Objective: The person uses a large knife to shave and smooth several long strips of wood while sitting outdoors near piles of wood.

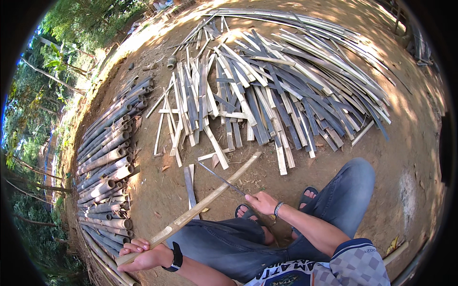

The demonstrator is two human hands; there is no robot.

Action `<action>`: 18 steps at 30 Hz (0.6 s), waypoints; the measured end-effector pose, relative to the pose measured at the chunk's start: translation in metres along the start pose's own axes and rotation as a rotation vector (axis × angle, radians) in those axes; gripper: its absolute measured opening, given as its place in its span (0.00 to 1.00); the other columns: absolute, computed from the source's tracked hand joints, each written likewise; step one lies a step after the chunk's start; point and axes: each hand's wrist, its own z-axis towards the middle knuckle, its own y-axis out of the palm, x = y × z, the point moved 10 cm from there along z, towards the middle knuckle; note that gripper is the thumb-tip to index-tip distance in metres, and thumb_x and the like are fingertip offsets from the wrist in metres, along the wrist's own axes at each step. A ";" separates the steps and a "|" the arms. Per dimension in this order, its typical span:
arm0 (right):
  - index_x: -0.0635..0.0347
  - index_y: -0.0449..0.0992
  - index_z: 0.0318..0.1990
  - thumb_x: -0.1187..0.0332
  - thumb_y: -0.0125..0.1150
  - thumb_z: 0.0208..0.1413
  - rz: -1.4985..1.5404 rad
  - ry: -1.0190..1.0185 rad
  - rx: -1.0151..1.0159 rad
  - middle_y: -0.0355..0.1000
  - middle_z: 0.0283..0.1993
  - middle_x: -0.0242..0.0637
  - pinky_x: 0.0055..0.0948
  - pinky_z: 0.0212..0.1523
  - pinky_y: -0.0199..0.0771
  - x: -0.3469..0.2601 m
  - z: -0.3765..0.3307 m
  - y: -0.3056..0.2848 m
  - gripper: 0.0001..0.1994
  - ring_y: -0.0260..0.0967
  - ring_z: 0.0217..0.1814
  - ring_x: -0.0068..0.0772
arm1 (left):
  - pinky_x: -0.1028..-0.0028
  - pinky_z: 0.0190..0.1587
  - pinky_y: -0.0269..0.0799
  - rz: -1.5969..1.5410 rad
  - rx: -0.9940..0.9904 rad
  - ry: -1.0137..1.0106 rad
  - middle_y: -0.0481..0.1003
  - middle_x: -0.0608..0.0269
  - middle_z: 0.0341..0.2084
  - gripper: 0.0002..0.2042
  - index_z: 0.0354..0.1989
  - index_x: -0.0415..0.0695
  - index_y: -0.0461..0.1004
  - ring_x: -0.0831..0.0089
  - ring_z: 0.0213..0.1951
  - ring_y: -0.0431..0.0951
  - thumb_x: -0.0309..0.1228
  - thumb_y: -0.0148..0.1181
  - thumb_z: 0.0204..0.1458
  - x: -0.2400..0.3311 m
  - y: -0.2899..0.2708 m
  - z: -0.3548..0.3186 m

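Left hand closed round the near end of a split bamboo strip, slanting above the lap; right hand wrapped on the handle of a long-bladed knife, blade crossing the strip, contact unclear. Strip looks mid-work. Ahead, a large heap of split strips, finish uncertain; at left, whole bamboo poles, apparently unsplit.

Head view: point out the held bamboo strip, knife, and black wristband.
Bamboo strip (191, 213), head view: face, about mid-length.
Knife (220, 178), head view: blade, about midway along what shows.
Black wristband (177, 256), head view: outer face.
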 end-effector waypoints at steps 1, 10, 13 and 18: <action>0.67 0.79 0.31 0.39 0.45 0.59 0.006 0.003 -0.065 0.73 0.21 0.53 0.42 0.33 0.71 -0.005 -0.005 0.002 0.33 0.73 0.26 0.46 | 0.81 0.12 0.44 0.004 -0.002 0.000 0.52 0.70 0.11 0.28 0.24 0.46 0.60 0.81 0.11 0.50 0.59 0.32 0.62 0.000 -0.001 0.000; 0.66 0.79 0.33 0.38 0.45 0.59 -0.033 -0.035 0.040 0.74 0.24 0.55 0.42 0.36 0.73 -0.002 0.000 -0.002 0.33 0.75 0.30 0.52 | 0.81 0.12 0.45 0.027 -0.006 -0.026 0.52 0.70 0.11 0.28 0.23 0.46 0.59 0.80 0.11 0.50 0.58 0.31 0.63 -0.006 -0.006 0.004; 0.65 0.80 0.34 0.38 0.44 0.59 -0.092 0.049 0.096 0.74 0.25 0.55 0.42 0.37 0.73 0.018 0.012 -0.011 0.33 0.75 0.32 0.54 | 0.81 0.12 0.45 0.011 -0.025 -0.029 0.52 0.70 0.12 0.28 0.23 0.46 0.58 0.80 0.11 0.49 0.59 0.31 0.63 -0.003 -0.001 -0.001; 0.66 0.79 0.32 0.37 0.45 0.58 -0.125 0.046 0.062 0.74 0.25 0.55 0.43 0.38 0.73 0.012 0.007 -0.007 0.34 0.75 0.33 0.53 | 0.81 0.13 0.46 0.027 0.002 -0.006 0.52 0.70 0.12 0.28 0.22 0.46 0.58 0.80 0.12 0.50 0.59 0.31 0.63 0.001 0.000 -0.002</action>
